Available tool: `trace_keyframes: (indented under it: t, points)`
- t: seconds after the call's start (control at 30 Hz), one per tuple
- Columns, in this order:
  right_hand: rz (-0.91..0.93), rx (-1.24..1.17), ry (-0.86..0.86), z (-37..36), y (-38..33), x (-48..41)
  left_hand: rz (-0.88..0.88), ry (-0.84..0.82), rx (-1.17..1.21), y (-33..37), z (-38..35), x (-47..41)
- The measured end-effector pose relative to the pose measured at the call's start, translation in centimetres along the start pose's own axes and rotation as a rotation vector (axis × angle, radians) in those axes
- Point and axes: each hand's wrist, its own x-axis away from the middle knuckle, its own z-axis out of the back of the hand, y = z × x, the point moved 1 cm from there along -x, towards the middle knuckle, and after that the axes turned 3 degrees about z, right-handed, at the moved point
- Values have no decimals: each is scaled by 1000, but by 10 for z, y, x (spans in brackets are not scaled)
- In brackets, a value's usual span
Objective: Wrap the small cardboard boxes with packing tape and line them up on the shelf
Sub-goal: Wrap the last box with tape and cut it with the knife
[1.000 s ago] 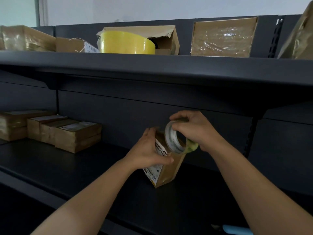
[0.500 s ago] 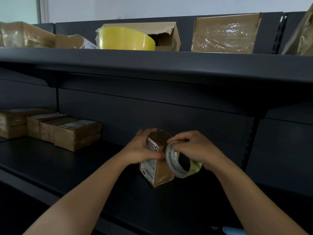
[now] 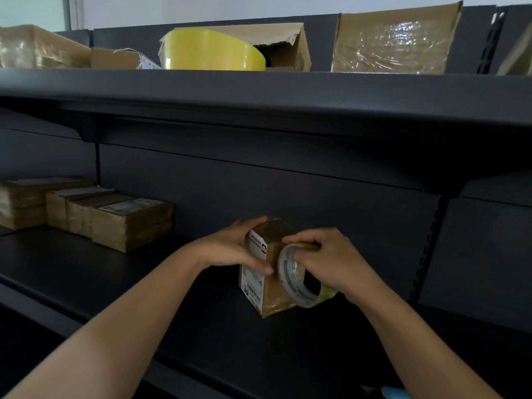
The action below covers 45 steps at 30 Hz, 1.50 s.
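"Cardboard, brown, is that the small box [image 3: 273, 286]?"

"Yes. It is on end above the dark lower shelf [image 3: 144, 286], well to the right of the row of wrapped boxes [image 3: 129, 226]. I cannot tell whether its base rests on the shelf."

"Any writing on it?"

"A white label runs down its left face, with a round black mark near the top and what looks like a barcode at the bottom. The print is too small to read."

"And the hands?"

"The left hand [image 3: 230, 249] grips the box: thumb across the label, fingers curled over the top. The right hand [image 3: 334, 263] pinches the tape roll [image 3: 288, 273] at its upper rim and holds it against the box's right face."

"Does the roll carry a brand?"

"Green lettering runs round its pale core, but I cannot make it out."

"What about the row at the left?"

"The boxes touch side by side and shine with tape. The nearest one has a white label on top, also unreadable."

"And higher up?"

"On the upper shelf [image 3: 259, 90] a big yellow roll [image 3: 213, 51] stands in front of a torn open carton [image 3: 288, 43]. A flat box [image 3: 394, 41] glossy with tape leans further right."
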Motion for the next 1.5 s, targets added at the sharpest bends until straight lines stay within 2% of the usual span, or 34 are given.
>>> trace_keyframes:
  t: [0.1,0.17,0.23,0.27,0.37,0.5,0.67,0.8,0.9,0.97,1.13,1.2,1.3,1.5]
  points:
    - [41,107,61,-8,2,8,81,-25,-90,10,5,3]
    - [72,135,98,-13,2,13,81,50,-266,21,3,1]
    - [91,137,115,-14,3,15,-17,140,-480,32,-2,-2]
    - [95,136,117,-14,3,15,-90,158,-513,35,-6,-2]
    - [88,122,116,-14,4,16,-275,149,-449,37,-15,1]
    - [84,108,111,-14,7,16,-374,89,-380,27,-16,5]
    - [98,78,109,-14,8,14,-294,51,-376,26,-8,6]
    - [107,-3,160,-15,24,20,-210,86,-406,22,-6,3]
    - [131,-215,147,-14,33,24,-171,90,-349,23,-3,0]
    - [141,-337,135,-9,31,23,-171,96,-319,23,-1,-2]
    - [204,-274,179,3,19,19,-252,233,-319,19,-6,-1]
    - [208,-344,162,8,11,15,-299,305,-225,21,-9,4]
    - [235,-369,132,10,0,7,-252,380,-20,18,-9,10]
    - [223,-374,85,1,-8,-8,-149,420,116,-1,-1,4]
